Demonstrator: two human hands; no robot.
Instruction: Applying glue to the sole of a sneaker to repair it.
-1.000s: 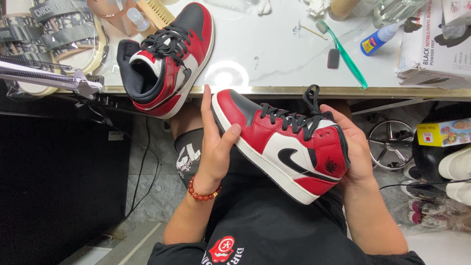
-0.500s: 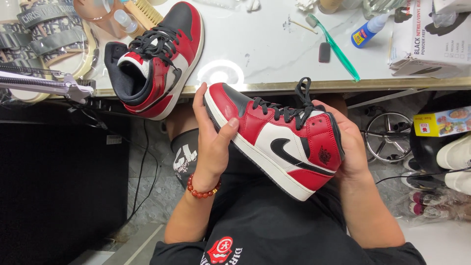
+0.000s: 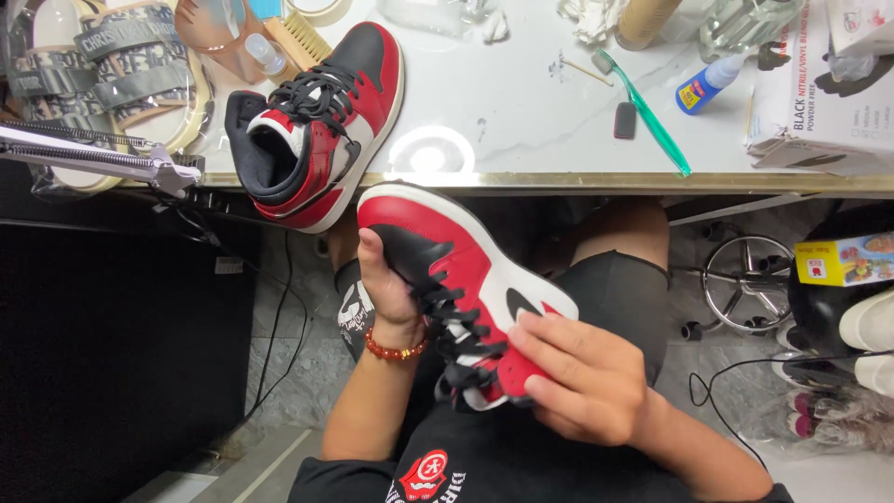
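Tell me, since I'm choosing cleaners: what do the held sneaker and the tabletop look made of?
The held sneaker looks like smooth leather or a synthetic: red, black and white panels with a soft sheen, plus a white, rubber-like sole edge. The tabletop looks like polished white marble or imitation: faint grey veining, a glossy lamp reflection, a gold-coloured edge.

we see a white marble worktop (image 3: 521,112) with a gold edge. on it: red-black high-top sneaker (image 3: 312,126), green toothbrush (image 3: 647,112), glue bottle (image 3: 706,84), glove box (image 3: 824,88), wrapped sandals (image 3: 102,79), wooden brush (image 3: 300,39).
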